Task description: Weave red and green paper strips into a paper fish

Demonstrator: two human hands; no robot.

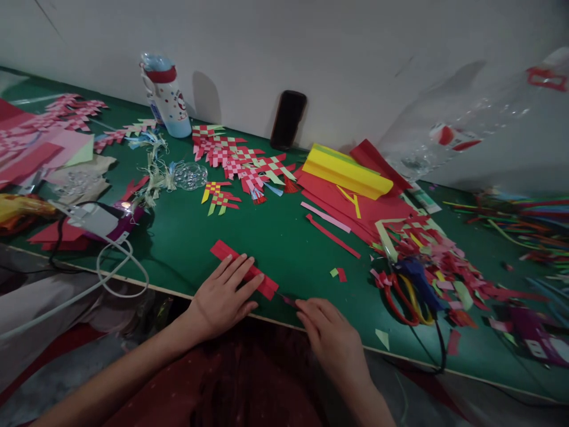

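Observation:
A folded red paper strip (224, 252) lies slantwise near the front edge of the green table (275, 237). My left hand (224, 296) lies flat on it with fingers stretched out, pressing it down. My right hand (326, 332) sits just right of the strip's lower end, fingers curled and pinching a thin reddish sliver (288, 300) at the table edge. Small paper scraps (338, 273) lie a little beyond my right hand.
Woven red-and-pink paper pieces (240, 157), a yellow paper fold (344, 172) on red sheets, and a heap of cuttings with scissors (413, 284) lie to the right. A bottle (166, 98), a phone (288, 118) by the wall and a glue gun with cable (102, 222) stand left.

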